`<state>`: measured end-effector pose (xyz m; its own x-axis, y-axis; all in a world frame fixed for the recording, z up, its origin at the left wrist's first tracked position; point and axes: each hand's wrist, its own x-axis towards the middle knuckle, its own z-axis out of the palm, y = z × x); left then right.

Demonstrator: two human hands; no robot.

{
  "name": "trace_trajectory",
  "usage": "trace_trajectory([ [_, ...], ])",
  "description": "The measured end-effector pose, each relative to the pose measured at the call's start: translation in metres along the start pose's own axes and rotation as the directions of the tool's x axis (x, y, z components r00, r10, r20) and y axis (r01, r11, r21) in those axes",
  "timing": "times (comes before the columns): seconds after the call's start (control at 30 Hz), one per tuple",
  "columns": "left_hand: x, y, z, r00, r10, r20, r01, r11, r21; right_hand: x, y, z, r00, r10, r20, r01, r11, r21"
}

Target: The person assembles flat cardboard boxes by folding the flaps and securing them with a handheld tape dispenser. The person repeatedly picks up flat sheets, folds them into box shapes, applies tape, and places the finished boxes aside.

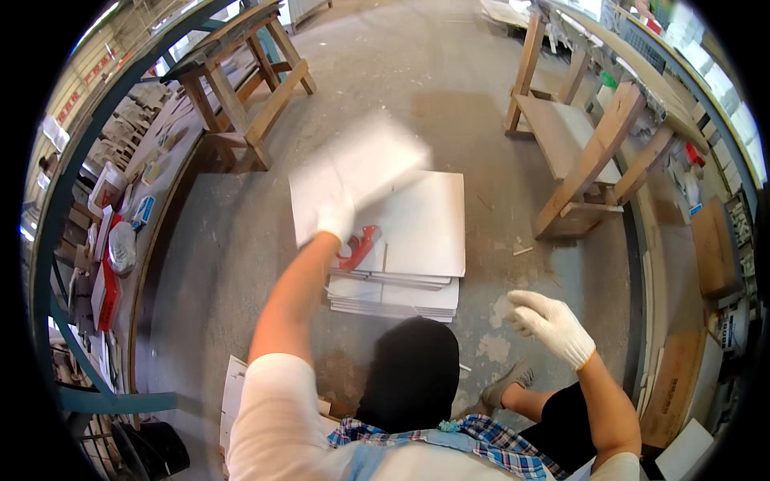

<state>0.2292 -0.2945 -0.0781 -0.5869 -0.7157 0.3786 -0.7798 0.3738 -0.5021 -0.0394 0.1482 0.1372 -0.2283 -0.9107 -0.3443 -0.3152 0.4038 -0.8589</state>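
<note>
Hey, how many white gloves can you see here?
2: one on the left hand, by the blurred white sheet; one on the right hand, to the right of the stack of white sheets. Others may be hidden.

Blurred white sheet, askew over a flat stack of white sheets, red tool near both

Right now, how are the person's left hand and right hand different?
The left hand looks blurry, while the right hand looks clearer. The left hand is over the white boards, close to a red tool; the right hand is out to the side, over the floor, with its fingers bent and nothing seen in it. Both wear whitish gloves.
</note>
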Motion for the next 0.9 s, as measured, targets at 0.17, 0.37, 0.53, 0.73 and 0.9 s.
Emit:
trace_trajectory([
  [0.17,0.046,0.003,-0.033,0.96,0.107,0.258,0.018,0.898,-0.439,0.003,-0.009,-0.028,0.997,0.066,-0.04,-0.059,0.985,0.165],
  [0.37,0.08,-0.012,-0.111,0.969,-0.169,-0.181,0.156,0.984,-0.083,0.01,-0.006,-0.03,0.996,0.08,-0.049,-0.074,0.992,0.103],
  [0.53,-0.005,0.045,-0.048,0.958,0.221,0.183,-0.144,0.921,-0.361,0.007,-0.008,-0.026,0.998,0.058,-0.01,-0.057,0.993,0.106],
  [0.73,0.083,-0.028,-0.149,0.973,-0.157,0.17,0.226,0.806,-0.547,0.001,-0.012,-0.032,0.999,0.027,-0.031,-0.022,0.987,0.158],
  [0.9,0.061,-0.08,-0.162,0.817,-0.574,0.062,0.177,0.146,-0.973,-0.011,-0.017,-0.027,1.0,0.006,-0.019,-0.003,0.991,0.135],
])
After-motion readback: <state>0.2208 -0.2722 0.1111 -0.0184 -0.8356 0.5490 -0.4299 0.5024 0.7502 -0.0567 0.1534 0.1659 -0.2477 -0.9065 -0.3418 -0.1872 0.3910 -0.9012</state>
